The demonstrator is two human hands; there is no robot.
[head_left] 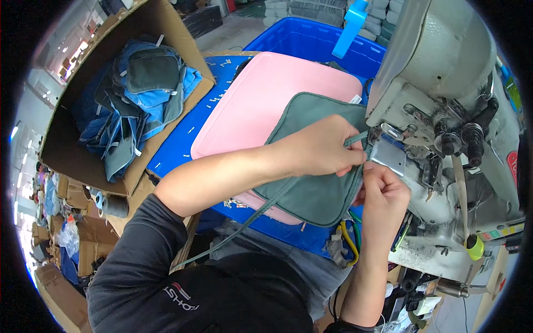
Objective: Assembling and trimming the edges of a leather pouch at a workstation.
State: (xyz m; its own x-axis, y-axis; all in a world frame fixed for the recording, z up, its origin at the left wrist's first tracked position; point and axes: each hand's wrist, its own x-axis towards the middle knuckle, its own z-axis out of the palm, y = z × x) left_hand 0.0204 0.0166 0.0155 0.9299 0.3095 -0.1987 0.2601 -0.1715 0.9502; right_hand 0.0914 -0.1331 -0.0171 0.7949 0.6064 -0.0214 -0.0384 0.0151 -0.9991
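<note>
A dark green fabric panel (316, 200) with rounded corners and a corded rim lies by the head of a sewing machine (427, 133). My left hand (330, 145) is closed over the panel, pinching a narrow green strip (250, 221) whose short end sticks up between the fingers. That strip's long tail runs beneath my left forearm, down towards my lap. At the panel's right edge my right hand (384, 191) is closed, thumb and fingertips pinching the rim close to the left fingertips. The machine's metal plate (388, 155) sits just beyond both hands.
Under the panel is a pink board (244, 111) on a blue tabletop (177, 139) with small white scraps. A cardboard box (72, 150) of blue and green fabric pieces (152, 72) stands at left. Beyond the board is a blue bin (294, 36). Thread cones (115, 206) sit lower left.
</note>
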